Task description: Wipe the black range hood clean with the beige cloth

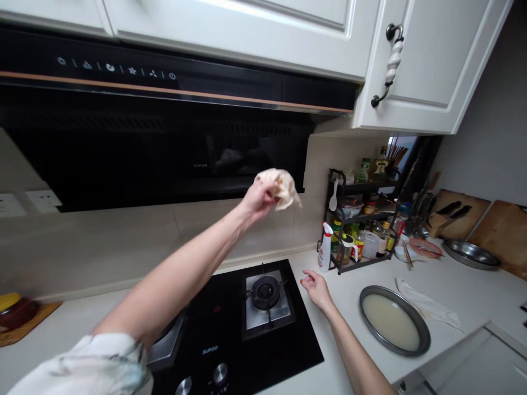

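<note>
Left hand (258, 201) mid-frame, raised, clenched round a crumpled cloth (280, 187) by the black hood (164, 148). Right hand (316, 287) lower centre, released, flat on worktop (453, 285) beside hob (247, 323).

head cam – looks forward and down | close over hob (230, 323) (single view)

a black gas hob (247, 323) is set into the white tabletop (453, 285). a round metal tray (394, 320) lies right of it, a spice rack (359, 219) stands behind, with a spray bottle (325, 248) beside, and cutting boards (498, 230) lean far right.
</note>
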Available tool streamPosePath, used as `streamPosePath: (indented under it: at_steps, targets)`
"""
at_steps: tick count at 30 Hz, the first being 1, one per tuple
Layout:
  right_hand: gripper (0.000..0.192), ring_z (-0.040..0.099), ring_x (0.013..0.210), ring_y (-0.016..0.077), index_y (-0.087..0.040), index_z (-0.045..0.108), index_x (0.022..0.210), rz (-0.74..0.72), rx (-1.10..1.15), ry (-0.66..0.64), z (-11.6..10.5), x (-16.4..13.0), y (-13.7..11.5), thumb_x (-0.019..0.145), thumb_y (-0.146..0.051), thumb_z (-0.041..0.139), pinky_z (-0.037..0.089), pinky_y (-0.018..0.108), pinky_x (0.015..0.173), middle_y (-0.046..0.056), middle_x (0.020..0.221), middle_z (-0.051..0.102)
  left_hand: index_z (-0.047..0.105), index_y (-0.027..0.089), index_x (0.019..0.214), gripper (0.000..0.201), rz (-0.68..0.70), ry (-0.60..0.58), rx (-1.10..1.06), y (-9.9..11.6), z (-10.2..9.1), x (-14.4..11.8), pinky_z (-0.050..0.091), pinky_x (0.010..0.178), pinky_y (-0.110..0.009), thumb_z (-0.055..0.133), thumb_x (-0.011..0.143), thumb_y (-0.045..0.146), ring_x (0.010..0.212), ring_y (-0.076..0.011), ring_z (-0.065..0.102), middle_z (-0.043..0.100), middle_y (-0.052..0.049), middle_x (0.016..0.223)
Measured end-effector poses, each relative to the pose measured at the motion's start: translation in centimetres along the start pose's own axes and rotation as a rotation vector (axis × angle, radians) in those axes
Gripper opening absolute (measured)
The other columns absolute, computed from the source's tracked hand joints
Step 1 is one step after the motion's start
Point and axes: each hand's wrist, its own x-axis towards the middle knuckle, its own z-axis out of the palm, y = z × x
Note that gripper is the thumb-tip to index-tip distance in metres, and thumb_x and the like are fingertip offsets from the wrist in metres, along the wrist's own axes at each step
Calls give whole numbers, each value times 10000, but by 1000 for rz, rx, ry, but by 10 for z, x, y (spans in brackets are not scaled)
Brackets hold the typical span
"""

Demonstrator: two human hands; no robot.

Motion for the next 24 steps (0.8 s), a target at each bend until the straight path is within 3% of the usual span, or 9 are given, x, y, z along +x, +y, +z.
streamPosePath:
  at_steps: [3,5,7,10,14,17,21,24]
  targets:
    - [497,670,789,201,-164,751,1236,-321,-100,81,-34,17,-59,802,-372,626,604,365,808,100,984,715,633,195,881,314,81,-115,-42,35,48,30,628,852,-305,717,667,-20,937,-196,735,719,-12,922]
    - [469,673,882,216,-192,722,1308,-608,-223,174,-73,41,-123,891,-370,600,613,382,821,130,1142,699,633,199,947,302,149,-116,-85,48,76,43,610,957,-313,691,763,-33,1075,-198,729,720,-8,983]
    - [445,654,1130,271,-202,688,1355,-864,-341,349,-118,72,-194,943,-334,580,589,469,997,158,1312,647,626,198,963,285,205,-72,-122,54,99,53,596,989,-300,674,840,-54,1143,-187,707,720,-2,985]
    - [503,524,1364,353,-190,621,1427,-1089,-513,568,-184,117,-296,941,-322,628,435,627,1183,186,1420,558,617,205,888,268,187,-7,-119,52,123,67,598,971,-306,691,890,-53,1130,-194,698,719,-3,902]
    - [591,482,1386,337,-112,501,1514,-1032,-579,746,-244,159,-404,958,-252,644,341,592,1238,238,1468,498,590,206,818,280,133,76,-107,42,150,86,576,964,-353,705,899,-36,1066,-219,707,672,-3,772]
    - [527,547,1269,251,-50,433,1499,-837,-522,751,-254,179,-454,1001,-167,562,384,495,1175,232,1371,575,594,197,852,258,99,76,-125,31,178,102,556,957,-348,697,939,-22,1085,-204,681,654,-1,769]
    - [312,599,1052,151,-64,482,1366,-618,-419,766,-238,200,-478,1072,-168,481,430,364,1006,192,1305,633,627,136,962,127,69,141,-133,11,218,126,553,932,-337,717,992,51,1146,-221,679,712,-52,979]
    - [213,596,959,119,-91,524,1268,-599,-385,805,-229,211,-476,1100,-123,397,418,297,933,156,1215,675,609,98,982,153,114,186,-145,-5,238,143,571,919,-340,736,954,18,1189,-262,698,717,-109,1114]
